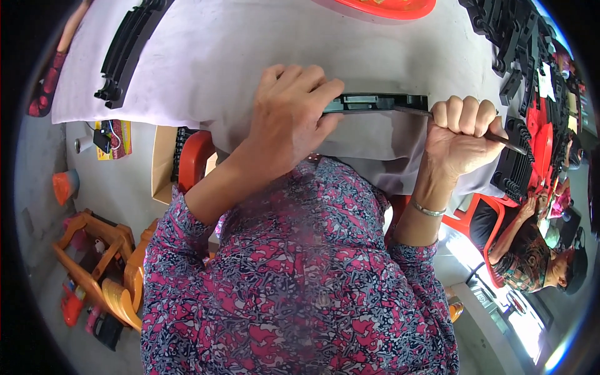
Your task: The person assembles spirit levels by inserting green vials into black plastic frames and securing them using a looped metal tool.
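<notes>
A long narrow black plastic part (369, 103) is held across the front of the cloth-covered table. My left hand (287, 115) grips its left end, fingers over the top and thumb below. My right hand (462, 128) is closed in a fist around a slim, dark, knife-like tool (514, 146). One end of the tool sticks out past the right side of the fist. Its thin blade meets the lower edge of the part near the right end; the middle of the tool is hidden in my fingers.
Another black plastic part (131, 53) lies at the table's left. A red basin (381, 7) stands at the far edge. Black parts (509, 37) are piled far right. A red chair (478, 215) and a seated person (531, 256) are at the right; wooden furniture (94, 250) stands lower left.
</notes>
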`<state>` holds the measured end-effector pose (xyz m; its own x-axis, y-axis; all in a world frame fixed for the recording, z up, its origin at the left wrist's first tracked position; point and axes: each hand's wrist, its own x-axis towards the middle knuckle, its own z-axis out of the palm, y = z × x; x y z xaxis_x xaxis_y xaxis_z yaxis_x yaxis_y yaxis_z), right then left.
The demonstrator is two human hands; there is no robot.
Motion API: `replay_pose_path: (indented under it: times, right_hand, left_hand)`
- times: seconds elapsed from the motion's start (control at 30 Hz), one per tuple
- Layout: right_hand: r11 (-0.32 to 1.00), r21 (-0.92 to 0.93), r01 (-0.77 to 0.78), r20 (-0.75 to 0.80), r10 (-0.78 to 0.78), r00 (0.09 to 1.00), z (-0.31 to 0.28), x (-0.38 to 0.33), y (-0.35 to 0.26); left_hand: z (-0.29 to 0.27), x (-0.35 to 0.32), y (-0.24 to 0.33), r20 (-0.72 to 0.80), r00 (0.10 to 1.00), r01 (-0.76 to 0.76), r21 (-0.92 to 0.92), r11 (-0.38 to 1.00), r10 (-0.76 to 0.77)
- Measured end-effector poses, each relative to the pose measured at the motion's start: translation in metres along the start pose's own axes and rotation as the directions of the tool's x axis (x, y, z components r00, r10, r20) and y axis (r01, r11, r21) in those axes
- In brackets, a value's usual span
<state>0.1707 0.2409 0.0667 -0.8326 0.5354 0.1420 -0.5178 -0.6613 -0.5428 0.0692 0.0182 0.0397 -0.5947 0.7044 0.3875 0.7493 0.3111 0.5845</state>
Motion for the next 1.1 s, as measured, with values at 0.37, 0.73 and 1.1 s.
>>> replay_pose_path:
  times: [0.37,0.73,1.1]
  right_hand:
    - [0.997,0.054,-0.054,-0.029,0.056,0.998,-0.005,-0.002,0.017]
    - [0.997,0.051,-0.063,-0.008,0.063,0.998,-0.005,0.002,0.024]
    - [0.991,0.12,-0.054,-0.028,0.058,0.998,-0.009,0.002,0.023]
  left_hand:
    - [0.007,0.006,0.004,0.024,0.993,-0.111,-0.062,0.992,0.113]
    - [0.008,0.016,0.013,0.163,0.984,-0.066,-0.062,0.996,0.075]
    - [0.013,0.024,0.01,0.14,0.99,0.037,-0.18,0.983,-0.011]
